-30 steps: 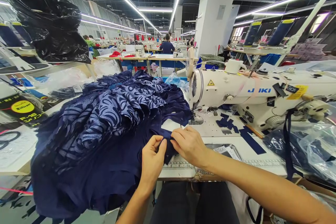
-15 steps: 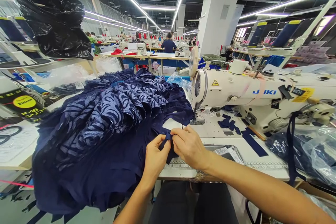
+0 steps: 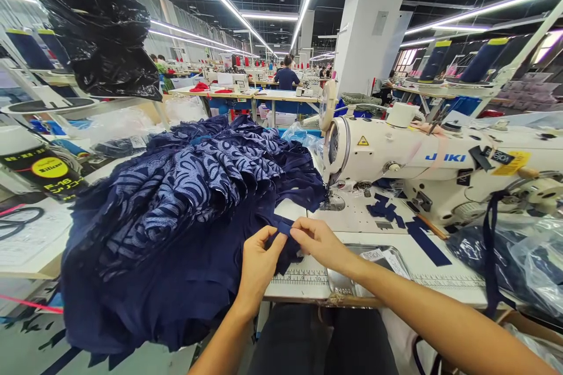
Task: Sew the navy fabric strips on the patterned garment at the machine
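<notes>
Between my two hands is a small folded strip of navy fabric, held near the table's front edge. My left hand pinches its left end between thumb and fingers. My right hand pinches the right end, its fingertips close to the left ones. A large heap of navy garments with a pale swirl-patterned part lies left of and behind my hands. Whether the strip is joined to the heap, I cannot tell. Just beyond the right hand stands a white sewing machine, its needle area beside the heap.
Navy fabric scraps lie on the machine bed. A metal tray with labels sits right of my hands, near a printed ruler. Plastic bags are at far right; scissors and a silicone spray can at left.
My fingertips have shifted on the navy strip, and more of it shows between them. The right hand has turned a little and lowered. The view has swung slightly left.
</notes>
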{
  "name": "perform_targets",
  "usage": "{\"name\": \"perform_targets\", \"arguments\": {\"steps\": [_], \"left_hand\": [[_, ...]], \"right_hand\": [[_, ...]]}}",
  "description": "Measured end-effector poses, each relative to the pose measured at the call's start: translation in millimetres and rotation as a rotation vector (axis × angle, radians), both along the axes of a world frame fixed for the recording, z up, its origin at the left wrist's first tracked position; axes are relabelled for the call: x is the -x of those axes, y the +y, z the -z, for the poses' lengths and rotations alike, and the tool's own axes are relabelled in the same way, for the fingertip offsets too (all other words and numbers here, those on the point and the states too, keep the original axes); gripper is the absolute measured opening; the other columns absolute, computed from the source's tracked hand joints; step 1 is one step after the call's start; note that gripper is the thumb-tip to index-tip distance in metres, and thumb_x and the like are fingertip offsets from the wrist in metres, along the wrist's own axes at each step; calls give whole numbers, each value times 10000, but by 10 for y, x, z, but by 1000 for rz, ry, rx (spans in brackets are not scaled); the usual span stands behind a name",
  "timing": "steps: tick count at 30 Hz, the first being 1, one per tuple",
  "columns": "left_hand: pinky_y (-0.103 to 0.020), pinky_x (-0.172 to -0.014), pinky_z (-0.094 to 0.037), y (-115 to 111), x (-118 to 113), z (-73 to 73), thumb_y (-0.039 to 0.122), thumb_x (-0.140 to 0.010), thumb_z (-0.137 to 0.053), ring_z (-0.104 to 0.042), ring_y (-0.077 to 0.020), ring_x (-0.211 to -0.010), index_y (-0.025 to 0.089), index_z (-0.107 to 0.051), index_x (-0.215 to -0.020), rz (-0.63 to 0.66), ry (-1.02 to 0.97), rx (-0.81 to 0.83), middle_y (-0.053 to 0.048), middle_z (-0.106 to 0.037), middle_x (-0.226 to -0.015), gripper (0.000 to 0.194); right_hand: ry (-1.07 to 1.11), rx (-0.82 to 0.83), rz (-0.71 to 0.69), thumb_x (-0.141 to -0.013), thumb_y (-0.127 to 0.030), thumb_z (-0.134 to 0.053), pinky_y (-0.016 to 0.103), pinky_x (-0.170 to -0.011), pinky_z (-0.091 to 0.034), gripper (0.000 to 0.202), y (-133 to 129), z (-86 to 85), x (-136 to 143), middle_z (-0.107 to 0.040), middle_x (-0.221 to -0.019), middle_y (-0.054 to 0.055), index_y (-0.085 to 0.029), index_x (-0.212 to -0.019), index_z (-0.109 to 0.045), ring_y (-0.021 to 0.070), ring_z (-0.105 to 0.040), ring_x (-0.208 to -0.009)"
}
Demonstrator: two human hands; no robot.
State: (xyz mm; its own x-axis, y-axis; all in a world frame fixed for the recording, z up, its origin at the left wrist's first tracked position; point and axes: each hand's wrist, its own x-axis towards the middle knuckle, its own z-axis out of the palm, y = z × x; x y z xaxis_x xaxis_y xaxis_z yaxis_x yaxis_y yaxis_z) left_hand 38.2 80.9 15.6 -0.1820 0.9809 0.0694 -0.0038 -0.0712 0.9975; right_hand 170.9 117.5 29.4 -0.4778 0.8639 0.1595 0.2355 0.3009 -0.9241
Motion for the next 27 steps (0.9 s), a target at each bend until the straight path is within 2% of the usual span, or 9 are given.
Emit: {"name": "perform_targets", "arguments": {"steps": [3,5,7,11,14,18,21,24,27], "left_hand": [[-185,-505,-368,2,-2,-13,353,-622,-632,-443,-101,-543,132,-595,-641,16,28,7,14,-538,-586,224],[-188,-522,-381,0,-3,-19,350,-622,-634,-458,-105,-554,135,-607,-654,20,22,10,11,-551,-596,219],[-192,-527,-391,-5,-5,-20,363,-634,-624,-474,-111,-561,137,-615,-681,17,-12,15,6,-567,-616,231],[-185,-516,-390,-19,-15,-26,351,-656,-609,-479,-108,-562,135,-623,-711,-4,-26,-11,2,-579,-643,224],[-177,-519,-392,-27,-14,-33,330,-663,-606,-482,-104,-568,133,-616,-692,-14,5,-48,5,-574,-640,200],[-162,-467,-359,-15,23,-2,356,-676,-605,-430,-74,-496,133,-592,-688,-104,-24,-57,30,-527,-587,223],[-166,-496,-386,5,58,47,366,-678,-610,-459,-81,-524,132,-588,-721,-116,-101,-58,24,-543,-611,239],[-177,-524,-408,13,66,76,378,-675,-617,-489,-98,-557,128,-590,-738,-115,-123,-58,14,-553,-619,259],[-184,-532,-410,2,47,62,391,-674,-615,-488,-104,-561,132,-591,-747,-119,-113,-44,11,-555,-622,270]], "right_hand": [[20,31,-33,-820,-351,-387,204,-439,-279,273,1,15,4,-355,-475,-59,-173,-614,-408,75,-334,-440],[6,-48,-5,-853,-337,-328,212,-455,-301,297,-4,29,-13,-368,-484,-49,-175,-618,-408,84,-356,-452],[-15,-245,74,-871,-309,-321,230,-502,-340,267,-15,41,-35,-447,-574,-19,-168,-685,-451,98,-403,-509],[-149,-838,148,-855,-265,-430,282,-616,-372,146,-32,44,-51,-533,-869,78,-144,-882,-507,148,-459,-696],[-298,-1061,142,-874,-186,-375,292,-607,-341,164,-28,39,-31,-527,-800,78,-143,-799,-514,162,-438,-686],[-420,-1092,49,-874,-132,-328,279,-584,-316,216,-47,49,-45,-510,-750,63,-143,-731,-490,147,-408,-630],[-530,-1059,-46,-861,-104,-334,275,-583,-307,207,-95,64,-125,-506,-723,44,-147,-720,-479,135,-388,-595],[-612,-939,-111,-858,-124,-380,272,-595,-308,196,-134,56,-220,-500,-673,11,-161,-684,-462,118,-368,-554],[-518,-757,-81,-860,-195,-439,252,-596,-321,226,-133,7,-250,-482,-606,-24,-167,-636,-441,96,-385,-533]]}}
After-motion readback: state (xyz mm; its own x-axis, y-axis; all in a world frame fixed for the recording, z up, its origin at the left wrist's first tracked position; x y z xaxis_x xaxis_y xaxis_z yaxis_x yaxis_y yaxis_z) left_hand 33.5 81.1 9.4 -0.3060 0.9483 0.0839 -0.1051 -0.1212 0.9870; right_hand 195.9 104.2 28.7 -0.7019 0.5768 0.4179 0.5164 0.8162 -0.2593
